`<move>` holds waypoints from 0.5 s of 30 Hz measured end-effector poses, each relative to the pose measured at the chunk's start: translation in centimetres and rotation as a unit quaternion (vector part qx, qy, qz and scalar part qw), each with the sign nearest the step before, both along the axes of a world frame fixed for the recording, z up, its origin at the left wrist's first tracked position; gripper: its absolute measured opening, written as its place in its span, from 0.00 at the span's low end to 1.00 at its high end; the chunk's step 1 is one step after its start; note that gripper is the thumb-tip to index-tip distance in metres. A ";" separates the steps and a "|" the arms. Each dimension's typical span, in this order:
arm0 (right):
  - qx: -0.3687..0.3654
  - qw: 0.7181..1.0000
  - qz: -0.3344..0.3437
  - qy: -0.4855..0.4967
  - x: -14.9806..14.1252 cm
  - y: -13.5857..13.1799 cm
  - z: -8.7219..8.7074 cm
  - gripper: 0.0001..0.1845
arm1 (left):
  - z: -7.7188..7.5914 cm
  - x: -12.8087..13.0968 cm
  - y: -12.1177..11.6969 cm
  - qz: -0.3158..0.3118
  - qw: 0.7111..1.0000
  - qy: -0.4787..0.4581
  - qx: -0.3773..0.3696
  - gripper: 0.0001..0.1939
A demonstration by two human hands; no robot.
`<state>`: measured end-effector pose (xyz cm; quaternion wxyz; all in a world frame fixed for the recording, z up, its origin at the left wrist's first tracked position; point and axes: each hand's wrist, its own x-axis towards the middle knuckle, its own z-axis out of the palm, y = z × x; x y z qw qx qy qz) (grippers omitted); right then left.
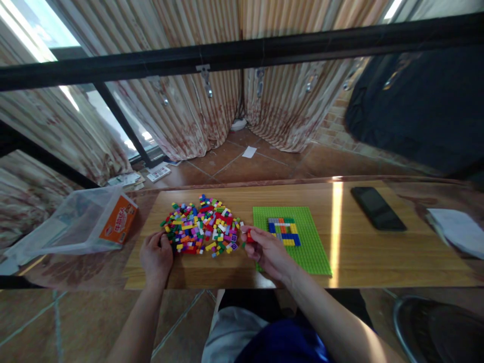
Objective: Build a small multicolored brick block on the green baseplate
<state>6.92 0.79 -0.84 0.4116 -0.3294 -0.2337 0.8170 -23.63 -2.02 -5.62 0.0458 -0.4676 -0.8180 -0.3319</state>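
Between the thumb and fingers of my right hand (270, 252) is a small red toy brick (249, 236), held over the left edge of a green baseplate (315, 252). On the baseplate sits a low built ring of bricks (290, 237) in blue, yellow, grey, orange and green. My left hand (156, 256) rests at the left edge of a loose pile of colourful bricks (204, 227). Its fingers are curled in, and whether anything is inside them is hidden.
The wooden table (363, 257) carries a black smartphone (378, 208) at the right. A clear plastic bin (83, 217) with an orange label stands left of it. White papers (459, 232) lie at the far right. A dark metal bar (234, 56) crosses beyond the table, before the curtains (189, 116).
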 end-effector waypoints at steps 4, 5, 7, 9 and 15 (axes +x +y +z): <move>0.031 0.999 0.017 0.003 -0.6 0.0 0.3 0.13 | 0.0 0.0 0.1 0.001 1.000 -0.001 -0.002 0.15; 0.041 0.999 0.021 -0.002 -0.8 0.1 0.4 0.14 | 0.0 0.0 0.1 -0.001 1.000 0.000 -0.001 0.15; 0.066 0.997 0.024 -0.017 -1.2 0.2 0.5 0.14 | 0.0 0.0 0.1 -0.003 1.000 0.003 -0.001 0.16; 0.095 0.994 0.023 -0.043 -1.7 0.6 0.3 0.15 | 0.0 0.0 0.1 -0.005 1.000 0.002 -0.003 0.17; 0.283 0.923 0.062 -0.254 -3.3 3.6 -0.4 0.14 | -0.4 -0.1 0.0 0.003 1.000 0.001 -0.001 0.17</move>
